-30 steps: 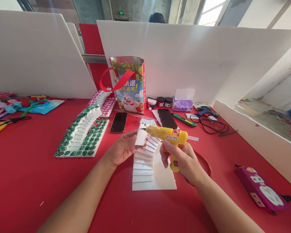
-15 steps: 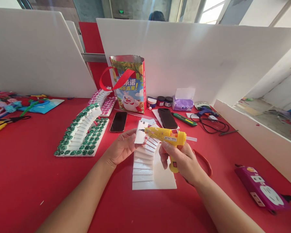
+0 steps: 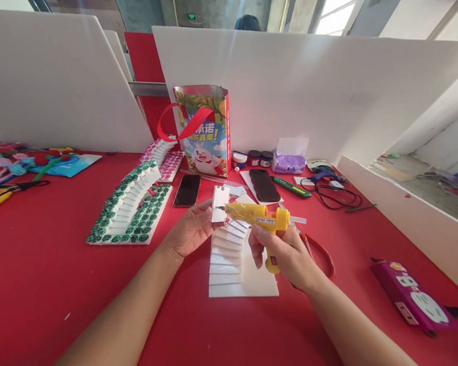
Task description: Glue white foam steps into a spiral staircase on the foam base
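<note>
Between the fingers of my left hand (image 3: 194, 227) is a small white foam board piece (image 3: 221, 198), held upright. My right hand (image 3: 286, 249) is wrapped around the handle of a yellow hot glue gun (image 3: 257, 213), its nozzle pointing left at the face of the piece. A clear glue stick (image 3: 298, 220) pokes out of the gun's back end. Below both hands lies a white foam base (image 3: 259, 277) carrying a curved row of white steps (image 3: 226, 262). Red-handled scissors (image 3: 324, 254) are partly hidden behind my right hand.
To the left stands a stepped model with green rosettes (image 3: 124, 211), a pink one behind it. Phones (image 3: 187, 190), a gift bag (image 3: 206, 132), paint jars (image 3: 254, 158), tissues (image 3: 289, 161) and a green cutter (image 3: 290, 187) line the back. A purple power strip (image 3: 412, 297) lies right.
The glue gun's nozzle has shifted slightly left and down across the white piece. My left hand keeps its hold, with the piece turned a little.
</note>
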A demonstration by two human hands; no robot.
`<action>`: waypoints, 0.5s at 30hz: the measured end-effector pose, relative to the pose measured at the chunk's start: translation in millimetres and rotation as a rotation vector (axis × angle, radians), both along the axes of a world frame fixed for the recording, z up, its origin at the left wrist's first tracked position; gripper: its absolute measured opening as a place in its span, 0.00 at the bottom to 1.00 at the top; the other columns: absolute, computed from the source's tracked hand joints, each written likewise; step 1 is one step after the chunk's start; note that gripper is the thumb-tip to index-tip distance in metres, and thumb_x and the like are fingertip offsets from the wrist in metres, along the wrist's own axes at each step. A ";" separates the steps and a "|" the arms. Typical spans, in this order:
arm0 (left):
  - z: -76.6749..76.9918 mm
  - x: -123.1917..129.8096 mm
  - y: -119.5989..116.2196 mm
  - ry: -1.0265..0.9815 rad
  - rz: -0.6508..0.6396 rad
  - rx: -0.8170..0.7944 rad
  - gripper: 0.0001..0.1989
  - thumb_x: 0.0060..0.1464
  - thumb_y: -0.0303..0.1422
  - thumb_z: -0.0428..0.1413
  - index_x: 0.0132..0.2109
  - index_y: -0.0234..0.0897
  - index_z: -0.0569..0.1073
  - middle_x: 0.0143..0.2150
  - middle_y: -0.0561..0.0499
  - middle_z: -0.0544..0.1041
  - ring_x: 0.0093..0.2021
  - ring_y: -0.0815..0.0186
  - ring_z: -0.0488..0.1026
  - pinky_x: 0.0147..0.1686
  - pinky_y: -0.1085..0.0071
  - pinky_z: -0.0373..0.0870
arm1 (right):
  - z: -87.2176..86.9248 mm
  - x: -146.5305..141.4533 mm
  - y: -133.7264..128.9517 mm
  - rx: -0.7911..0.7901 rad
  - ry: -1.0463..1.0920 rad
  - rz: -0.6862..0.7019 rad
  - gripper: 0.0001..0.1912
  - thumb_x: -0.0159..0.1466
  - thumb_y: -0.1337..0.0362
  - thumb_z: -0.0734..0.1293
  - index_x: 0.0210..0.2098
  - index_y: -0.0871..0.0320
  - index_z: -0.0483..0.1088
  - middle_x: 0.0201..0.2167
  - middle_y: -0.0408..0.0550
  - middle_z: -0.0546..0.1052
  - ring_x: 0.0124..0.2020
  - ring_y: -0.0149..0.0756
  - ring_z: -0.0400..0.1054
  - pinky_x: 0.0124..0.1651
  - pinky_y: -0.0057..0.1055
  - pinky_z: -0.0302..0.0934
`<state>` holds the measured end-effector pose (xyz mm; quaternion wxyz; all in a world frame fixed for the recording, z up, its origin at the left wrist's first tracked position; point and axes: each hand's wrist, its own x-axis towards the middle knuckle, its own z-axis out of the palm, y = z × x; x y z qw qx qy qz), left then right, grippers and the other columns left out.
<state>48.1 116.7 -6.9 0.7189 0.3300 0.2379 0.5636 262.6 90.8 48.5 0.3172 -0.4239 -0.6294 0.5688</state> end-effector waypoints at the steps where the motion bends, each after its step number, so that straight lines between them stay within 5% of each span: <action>1: -0.7 -0.3 0.1 0.001 0.003 0.003 0.16 0.50 0.35 0.70 0.45 0.34 0.82 0.44 0.46 0.84 0.39 0.66 0.79 0.41 0.73 0.75 | 0.3 -0.1 -0.3 -0.007 -0.002 0.000 0.25 0.67 0.48 0.62 0.20 0.58 0.66 0.16 0.43 0.70 0.19 0.27 0.59 0.21 0.26 0.49; 15: -3.0 -2.1 2.0 -0.024 0.061 -0.003 0.19 0.47 0.35 0.72 0.46 0.35 0.82 0.46 0.46 0.84 0.46 0.62 0.80 0.43 0.71 0.75 | -1.2 -0.3 -0.5 -0.041 0.001 0.048 0.25 0.67 0.48 0.63 0.20 0.57 0.65 0.15 0.43 0.69 0.18 0.26 0.58 0.21 0.26 0.50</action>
